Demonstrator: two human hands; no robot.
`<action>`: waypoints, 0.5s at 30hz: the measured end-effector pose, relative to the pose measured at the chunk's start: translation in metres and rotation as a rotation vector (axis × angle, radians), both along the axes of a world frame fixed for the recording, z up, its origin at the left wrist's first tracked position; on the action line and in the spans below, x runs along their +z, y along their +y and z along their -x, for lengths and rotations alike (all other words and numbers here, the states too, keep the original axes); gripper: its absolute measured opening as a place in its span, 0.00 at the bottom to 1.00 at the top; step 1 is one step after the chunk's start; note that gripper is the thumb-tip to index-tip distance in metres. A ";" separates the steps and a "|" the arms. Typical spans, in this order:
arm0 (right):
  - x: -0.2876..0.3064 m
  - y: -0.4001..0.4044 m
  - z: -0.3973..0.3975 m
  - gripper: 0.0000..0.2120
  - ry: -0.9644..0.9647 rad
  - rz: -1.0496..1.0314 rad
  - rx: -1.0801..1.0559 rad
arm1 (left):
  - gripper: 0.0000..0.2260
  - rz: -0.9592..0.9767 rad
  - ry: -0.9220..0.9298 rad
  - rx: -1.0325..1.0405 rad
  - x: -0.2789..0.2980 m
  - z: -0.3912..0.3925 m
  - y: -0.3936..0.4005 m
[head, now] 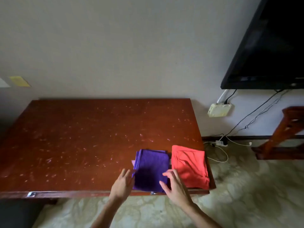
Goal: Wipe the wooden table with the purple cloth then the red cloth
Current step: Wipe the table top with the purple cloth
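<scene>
While both hands reach in from the near edge, the purple cloth (152, 168) lies folded on the wooden bench (82, 137), near-right part, w/ the red cloth (189, 167) folded just beside it on the right, close to the bench's right edge. Left hand (122, 184) is at the purple cloth's near-left corner, fingers straight & spread, grip released; can't tell if fingertips touch the fabric. Right hand (175, 186) is over the purple cloth's near-right corner, fingers loosely bent & spread, grip released, nothing held. Bench top shows many pale specks & smears across it. Far right: a dark TV (269, 43) on the wall, a wall socket (219, 109) below it w/ cables trailing to the carpeted floor (246, 186).
</scene>
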State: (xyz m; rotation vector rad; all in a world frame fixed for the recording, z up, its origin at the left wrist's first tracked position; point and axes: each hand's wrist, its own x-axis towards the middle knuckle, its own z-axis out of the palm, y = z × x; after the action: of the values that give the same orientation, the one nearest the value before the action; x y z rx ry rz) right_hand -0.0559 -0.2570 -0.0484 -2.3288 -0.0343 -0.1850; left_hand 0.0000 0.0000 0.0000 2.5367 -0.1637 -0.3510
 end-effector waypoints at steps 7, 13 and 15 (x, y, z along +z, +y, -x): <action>-0.011 0.067 -0.057 0.31 0.097 0.318 -0.037 | 0.15 -0.143 -0.112 -0.054 -0.023 -0.070 -0.016; -0.047 0.074 -0.079 0.31 0.096 0.510 -0.095 | 0.20 -0.237 -0.255 -0.142 -0.059 -0.125 -0.019; -0.047 0.073 -0.085 0.31 0.084 0.544 -0.107 | 0.20 -0.250 -0.283 -0.126 -0.071 -0.135 -0.019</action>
State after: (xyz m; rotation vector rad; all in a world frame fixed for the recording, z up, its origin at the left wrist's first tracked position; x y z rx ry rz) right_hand 0.0286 -0.1843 -0.0953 -2.8816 0.0934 -0.1428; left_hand 0.1350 -0.0188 -0.0710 2.8230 -0.4123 -0.0602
